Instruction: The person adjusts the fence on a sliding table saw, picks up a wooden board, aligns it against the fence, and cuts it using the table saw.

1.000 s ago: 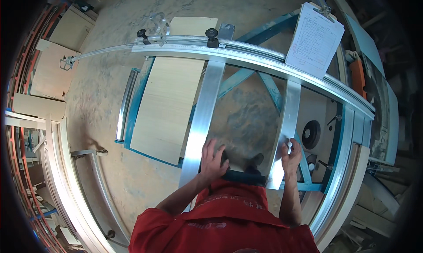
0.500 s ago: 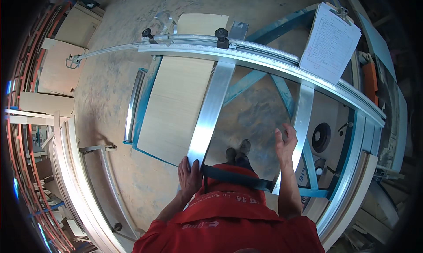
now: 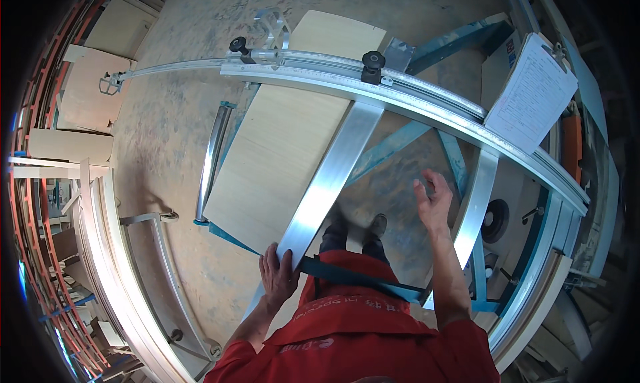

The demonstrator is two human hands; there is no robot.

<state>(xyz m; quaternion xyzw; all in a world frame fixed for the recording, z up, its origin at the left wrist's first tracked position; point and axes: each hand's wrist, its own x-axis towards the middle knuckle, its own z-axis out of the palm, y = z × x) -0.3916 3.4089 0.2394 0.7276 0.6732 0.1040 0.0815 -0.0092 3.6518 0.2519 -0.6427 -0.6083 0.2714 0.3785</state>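
Note:
My left hand (image 3: 279, 276) is at the near end of a wide silver metal bar (image 3: 330, 176), its fingers and thumb closed about the bar's left edge. This bar belongs to a sliding table frame and joins a long silver fence rail (image 3: 320, 78) at the far side. A pale wooden board (image 3: 280, 153) lies left of the bar and passes under the rail. My right hand (image 3: 435, 200) is raised and empty with its fingers apart and curled, left of a second silver bar (image 3: 477, 203).
A teal crossbar (image 3: 360, 279) crosses in front of my waist. Black knobs (image 3: 373, 62) sit on the rail, and a clipboard with paper (image 3: 531, 93) rests at its right. A metal roller (image 3: 215, 160) stands left of the board. Orange racking (image 3: 33, 250) lines the far left.
The frame, with rail, board and clipboard, has shifted right and turned slightly in view. My left hand stays on the bar. My right hand remains raised. My feet have moved apart.

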